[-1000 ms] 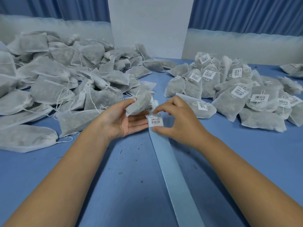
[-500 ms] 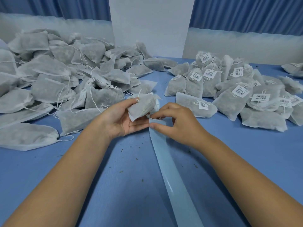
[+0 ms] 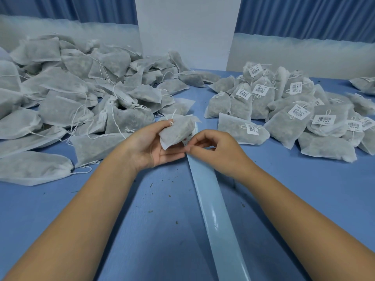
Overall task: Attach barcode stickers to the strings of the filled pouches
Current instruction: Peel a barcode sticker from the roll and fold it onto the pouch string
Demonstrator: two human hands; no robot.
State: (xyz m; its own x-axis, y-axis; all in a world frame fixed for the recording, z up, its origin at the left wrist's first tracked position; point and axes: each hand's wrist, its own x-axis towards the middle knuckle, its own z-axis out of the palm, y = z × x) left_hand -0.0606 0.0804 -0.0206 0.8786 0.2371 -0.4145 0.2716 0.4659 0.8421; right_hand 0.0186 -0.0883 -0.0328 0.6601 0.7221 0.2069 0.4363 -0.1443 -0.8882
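My left hand point(image 3: 154, 147) holds a filled white pouch point(image 3: 177, 130) above the table, thumb on its knotted string end. Just to its right, my right hand point(image 3: 215, 149) pinches at a barcode sticker point(image 3: 189, 136), which is mostly hidden behind the pouch and my fingertips. The sticker sits at the top end of a long pale-blue backing strip point(image 3: 215, 209) that runs down the table toward me. The pouch's string loop is hard to make out.
A large heap of unlabelled pouches point(image 3: 71, 102) with loose strings fills the left side. Labelled pouches point(image 3: 284, 110) with barcode tags are piled on the right. The blue table point(image 3: 142, 230) carries small dark crumbs. A white panel point(image 3: 186, 31) stands at the back.
The sticker that lay plainly on the strip a second ago is now mostly covered. My left hand has brought the pouch down over it, and my right fingers have closed in on it.
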